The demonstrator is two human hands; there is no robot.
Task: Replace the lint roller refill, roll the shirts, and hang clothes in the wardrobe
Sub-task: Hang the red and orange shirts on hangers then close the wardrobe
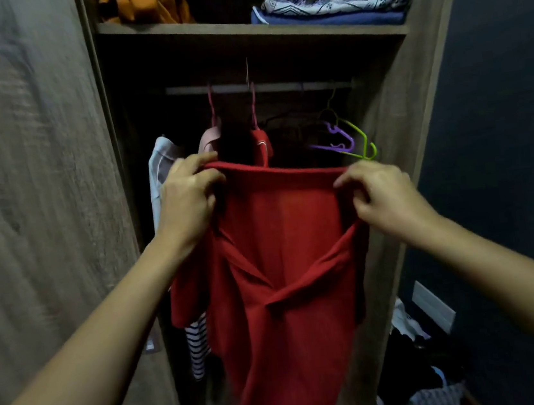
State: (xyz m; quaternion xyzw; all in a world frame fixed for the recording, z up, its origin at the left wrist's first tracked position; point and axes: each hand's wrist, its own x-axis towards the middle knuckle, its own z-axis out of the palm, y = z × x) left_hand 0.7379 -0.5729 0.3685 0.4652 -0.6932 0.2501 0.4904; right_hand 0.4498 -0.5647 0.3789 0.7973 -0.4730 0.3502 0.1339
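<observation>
Left forearm (91, 341) and right forearm (503, 274): both reaching in from the near edge toward the wardrobe (416, 116).
Left grip (187, 195): fingers and thumb curling over the top edge of the red shirt (285, 250) at its left end, pinching the cloth.
Right grip (382, 195): pinching the same edge at its right end.
Red shirt: hanging from both grips in front of the open wardrobe, below the rail (278, 84), its lower part falling toward the near edge.
Rail: carrying two pink hangers (213, 114) left of centre, and a purple hanger (338, 136) and a green hanger (364, 143) at right.
Pale garment (159, 161) and striped garment (197, 345): hanging at far left, behind the shirt.
Shelf (238, 31) above the rail: bearing an orange cloth (147, 5) at left and a folded blue-and-patterned pile (329, 9) at right.
Wardrobe door (33, 197): standing open at left, blurred.
Heap of clothes (422, 385): lying low at right, outside the wardrobe.
</observation>
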